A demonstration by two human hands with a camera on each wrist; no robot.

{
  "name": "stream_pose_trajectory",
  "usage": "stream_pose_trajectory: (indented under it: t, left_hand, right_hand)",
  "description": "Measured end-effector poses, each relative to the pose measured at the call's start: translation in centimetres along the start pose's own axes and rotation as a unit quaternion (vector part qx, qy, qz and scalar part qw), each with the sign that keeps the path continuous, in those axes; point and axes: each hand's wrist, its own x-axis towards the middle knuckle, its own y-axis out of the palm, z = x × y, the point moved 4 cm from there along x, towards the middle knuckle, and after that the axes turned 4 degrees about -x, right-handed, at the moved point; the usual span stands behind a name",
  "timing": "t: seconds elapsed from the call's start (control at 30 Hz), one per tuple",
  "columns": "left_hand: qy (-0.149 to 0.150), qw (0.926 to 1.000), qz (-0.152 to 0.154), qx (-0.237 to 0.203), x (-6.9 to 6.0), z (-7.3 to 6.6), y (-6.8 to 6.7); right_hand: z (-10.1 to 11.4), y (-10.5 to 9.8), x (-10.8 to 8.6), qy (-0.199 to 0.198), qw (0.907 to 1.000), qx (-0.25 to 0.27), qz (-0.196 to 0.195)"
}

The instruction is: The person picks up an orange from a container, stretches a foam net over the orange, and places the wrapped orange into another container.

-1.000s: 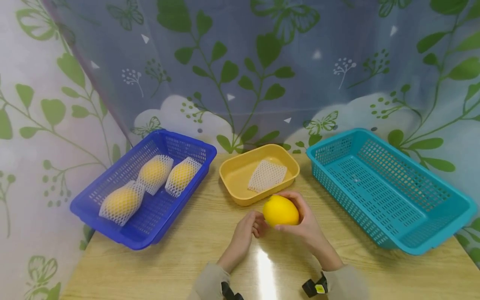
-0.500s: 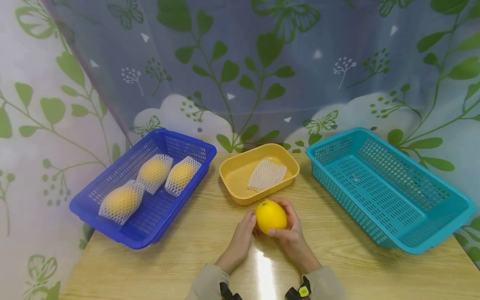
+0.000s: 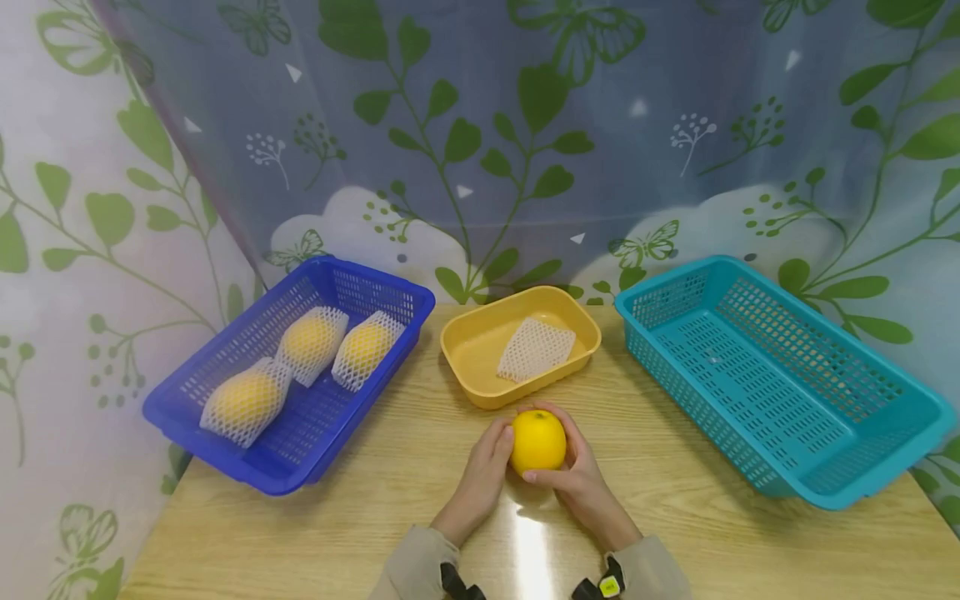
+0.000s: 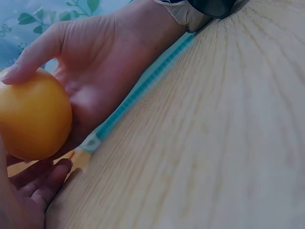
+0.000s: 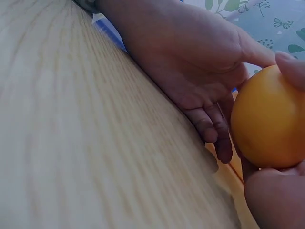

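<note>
In the head view, a round yellow-orange fruit [image 3: 537, 443] with a small green stem end on top is held just above the table. My right hand [image 3: 587, 490] grips it from the right, thumb across its near side and fingers behind. My left hand [image 3: 478, 479] holds its left side with the thumb against the skin. The left wrist view shows the fruit [image 4: 35, 117] in my right palm; my lower left fingers are loosely bent beneath. In the right wrist view, the fruit [image 5: 269, 119] lies between both hands, its right part cut off by the frame.
A yellow tray [image 3: 468, 375] with a white foam net [image 3: 536, 350] in it stands just beyond the hands. At left, a blue basket [image 3: 330, 446] holds three net-wrapped yellow fruits [image 3: 247, 400]. A teal basket [image 3: 682, 421] stands at right. A patterned curtain [image 3: 480, 150] hangs behind the table.
My right hand has brought the fruit left and nearer, tilting its stem end upward. My left hand, beside the fruit earlier, now holds it too. Baskets and tray have stayed put.
</note>
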Motion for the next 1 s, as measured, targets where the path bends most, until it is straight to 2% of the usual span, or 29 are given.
stream_pose_trajectory:
  t: [0.1,0.23,0.33,0.5,0.63,0.77,1.0]
  left_hand:
    - [0.003,1.0,-0.002,-0.004,-0.01,-0.01,-0.02]
    - [0.006,0.9998,0.013,-0.011,-0.16,-0.22,0.11]
    - [0.002,0.999,0.042,-0.016,-0.29,-0.3,0.28]
    - [0.004,0.995,0.1,-0.009,-0.49,-0.4,0.57]
    - [-0.002,0.992,0.124,-0.025,-0.79,-0.34,0.75]
    - [-0.01,0.9918,0.122,-0.037,-0.88,-0.19,0.9]
    - [0.003,0.9969,0.078,-0.006,-0.53,-0.4,0.69]
  right_hand:
    - [-0.1,0.03,0.07,-0.002,1.0,-0.007,0.006]
    - [-0.18,-0.05,0.02,-0.01,0.9985,-0.054,0.008]
    - [-0.21,-0.13,-0.04,-0.011,0.9964,-0.083,0.007]
    - [-0.28,-0.16,-0.05,-0.008,0.9968,-0.078,0.013]
    - [-0.37,-0.15,-0.16,-0.004,0.9968,-0.075,0.025]
    - [-0.46,-0.15,-0.35,-0.015,0.9981,-0.041,0.044]
    - [-0.19,-0.11,-0.36,-0.065,0.9948,0.015,0.076]
